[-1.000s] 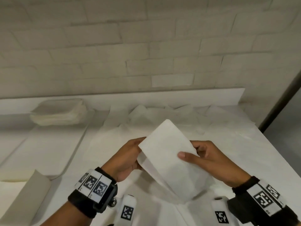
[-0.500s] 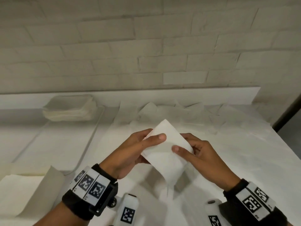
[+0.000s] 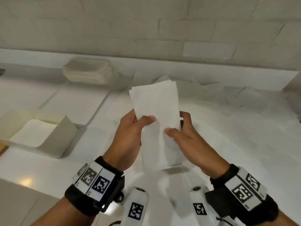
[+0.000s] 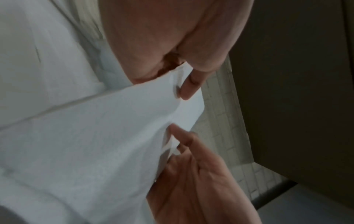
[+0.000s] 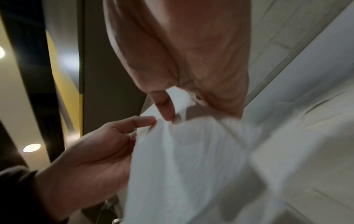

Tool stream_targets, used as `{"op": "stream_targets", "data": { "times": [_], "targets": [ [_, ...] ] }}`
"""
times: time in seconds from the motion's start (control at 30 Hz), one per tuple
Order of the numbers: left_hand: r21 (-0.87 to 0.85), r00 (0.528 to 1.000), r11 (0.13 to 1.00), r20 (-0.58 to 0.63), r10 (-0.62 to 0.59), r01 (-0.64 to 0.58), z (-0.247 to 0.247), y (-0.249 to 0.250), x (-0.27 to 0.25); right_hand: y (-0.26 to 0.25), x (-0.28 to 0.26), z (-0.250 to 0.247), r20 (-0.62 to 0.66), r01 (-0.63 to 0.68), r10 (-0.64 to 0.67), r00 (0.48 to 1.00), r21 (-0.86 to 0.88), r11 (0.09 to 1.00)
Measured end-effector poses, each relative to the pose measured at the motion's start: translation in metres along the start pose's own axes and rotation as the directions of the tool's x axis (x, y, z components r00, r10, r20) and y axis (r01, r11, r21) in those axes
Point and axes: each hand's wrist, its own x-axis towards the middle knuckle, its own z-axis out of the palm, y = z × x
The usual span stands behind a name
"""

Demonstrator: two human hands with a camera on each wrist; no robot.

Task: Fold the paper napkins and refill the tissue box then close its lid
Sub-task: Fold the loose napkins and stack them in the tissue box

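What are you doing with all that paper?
A person is folding a paper napkin in the air above a white table. The left hand and right hand each pinch it by a side. More loose napkins lie at the back of the table, with a folded stack on the left. A box with its flap up sits nearer on the left.

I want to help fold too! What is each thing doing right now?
Napkin: folded into a tall strip, held up above the counter.
Left hand: pinching the napkin.
Right hand: pinching the napkin's other side.
Napkin stack: folded, piled at the back.
Tissue box: open, flap up.
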Motion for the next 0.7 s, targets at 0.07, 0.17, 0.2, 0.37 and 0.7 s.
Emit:
{"op": "stream_targets", "data": {
  "times": [0.07,0.17,0.2,0.37,0.7],
  "targets": [
    [0.05,1.0,0.999,-0.01,-0.016,0.017,-0.001,-0.002,-0.006,-0.002,-0.005,0.006,0.078,-0.045,0.049,0.996,-0.057,0.997],
    [0.164,0.998,0.986,-0.052,0.034,-0.025,-0.004,-0.005,-0.014,-0.006,-0.008,0.016,0.089,-0.04,0.049,0.995,-0.1,0.994],
    [0.202,0.994,0.977,-0.072,0.081,-0.065,-0.007,-0.005,-0.017,-0.007,-0.008,0.018,0.062,-0.023,0.029,0.998,-0.096,0.995],
    [0.316,0.946,0.908,-0.077,0.315,-0.276,-0.021,0.0,-0.029,-0.012,-0.006,0.032,-0.064,0.128,-0.127,0.99,0.013,0.992],
    [0.519,0.983,0.851,-0.099,0.154,-0.081,-0.068,-0.029,-0.029,0.014,0.006,0.082,-0.103,0.022,-0.045,0.994,-0.213,0.977]
  ]
}}
